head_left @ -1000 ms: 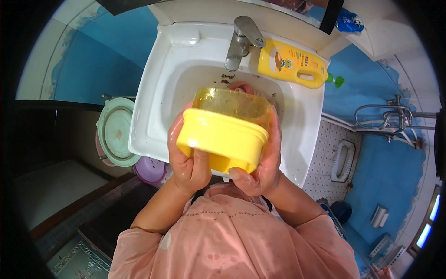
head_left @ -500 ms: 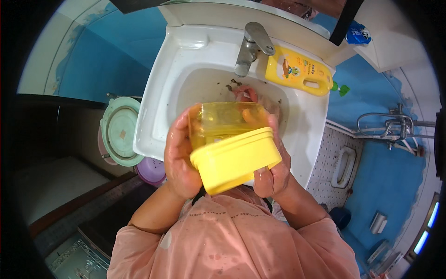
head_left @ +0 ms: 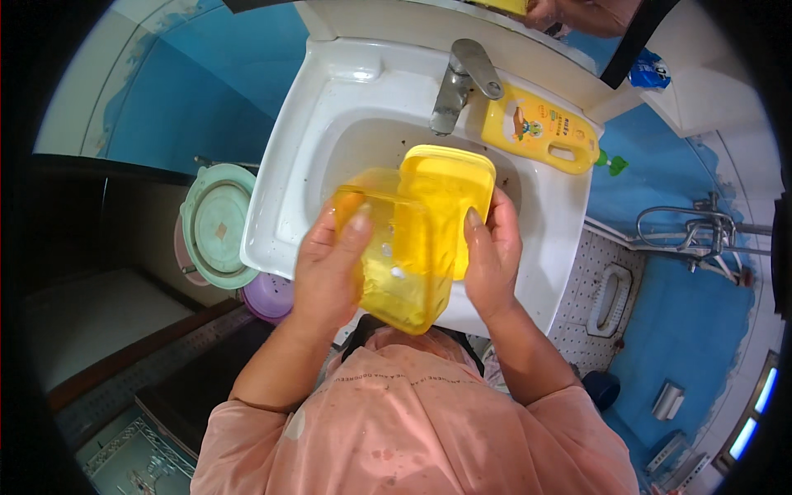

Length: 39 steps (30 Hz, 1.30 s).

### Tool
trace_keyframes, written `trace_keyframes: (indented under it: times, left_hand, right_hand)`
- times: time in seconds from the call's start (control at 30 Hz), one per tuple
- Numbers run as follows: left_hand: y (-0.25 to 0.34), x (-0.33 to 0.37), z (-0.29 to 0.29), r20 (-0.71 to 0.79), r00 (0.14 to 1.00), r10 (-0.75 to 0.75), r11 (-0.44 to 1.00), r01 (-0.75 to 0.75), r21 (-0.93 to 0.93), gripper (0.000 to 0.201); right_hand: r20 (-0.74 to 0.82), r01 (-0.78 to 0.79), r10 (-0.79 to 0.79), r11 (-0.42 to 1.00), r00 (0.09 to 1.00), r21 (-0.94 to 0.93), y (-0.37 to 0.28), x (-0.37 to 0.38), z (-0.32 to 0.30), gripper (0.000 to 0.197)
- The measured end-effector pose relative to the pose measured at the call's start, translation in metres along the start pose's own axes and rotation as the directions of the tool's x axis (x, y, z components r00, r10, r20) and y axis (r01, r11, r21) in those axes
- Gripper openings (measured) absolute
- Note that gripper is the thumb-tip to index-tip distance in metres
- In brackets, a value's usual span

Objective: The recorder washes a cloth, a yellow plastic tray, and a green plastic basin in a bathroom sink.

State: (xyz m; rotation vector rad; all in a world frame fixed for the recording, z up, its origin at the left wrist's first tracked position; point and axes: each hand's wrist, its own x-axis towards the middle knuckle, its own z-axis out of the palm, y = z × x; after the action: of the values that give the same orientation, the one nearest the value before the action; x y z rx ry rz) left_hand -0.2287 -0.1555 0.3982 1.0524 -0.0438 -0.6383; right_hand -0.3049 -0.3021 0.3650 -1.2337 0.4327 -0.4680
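Note:
My left hand (head_left: 323,280) grips a see-through yellow plastic box (head_left: 394,289) by its left side, thumb on the wall, the box tilted over the sink's front edge. Small pale spots show on it. An opaque yellow plastic box (head_left: 452,175) with a rounded rim is in my right hand (head_left: 492,262), its open side turned toward me and my thumb at its right edge. The clear box overlaps the opaque one in view and hides its lower left part; I cannot tell if they touch. Both are above the white sink (head_left: 342,157).
A grey faucet (head_left: 454,91) stands at the sink's back. On the right ledge lies a yellow detergent bottle (head_left: 528,132) with a green cap. Green (head_left: 216,219) and purple (head_left: 268,295) basins stand left of the sink. A shower fixture (head_left: 701,227) is at the right wall.
The two boxes have come apart from a stacked hold. The opaque one has turned its inside toward me and moved up and right; the clear one has swung down and nearer to me.

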Motion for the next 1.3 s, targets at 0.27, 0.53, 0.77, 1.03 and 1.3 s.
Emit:
trace_keyframes:
  times: [0.27,0.53,0.77,1.03,1.3]
  left_hand:
    - [-0.01,0.005,0.01,0.055,0.977,0.207,0.931,-0.214,0.295,0.054]
    - [-0.008,0.001,-0.014,0.221,0.899,0.379,0.801,-0.438,0.408,0.063]
    - [0.003,0.005,0.0,0.203,0.88,0.43,0.891,-0.45,0.063,0.02]
    - [0.009,0.02,-0.028,0.603,0.509,0.614,0.309,-0.859,0.409,0.037]
    - [0.012,0.015,-0.012,0.509,0.385,0.77,0.176,-0.895,0.41,0.039]
  right_hand:
    - [0.241,0.142,-0.191,0.968,0.952,0.208,0.005,-0.014,0.016,0.088]
    - [0.416,0.512,-0.39,0.824,0.822,-0.24,-0.015,-0.021,0.011,0.078]
    - [0.365,0.668,-0.588,0.729,0.722,-0.147,0.005,-0.023,0.011,0.064]
    - [0.379,0.833,-0.748,0.535,0.545,-0.142,-0.014,-0.004,0.002,0.043]
    - [0.195,0.953,-0.965,0.118,0.177,-0.278,-0.028,-0.01,0.023,0.031]
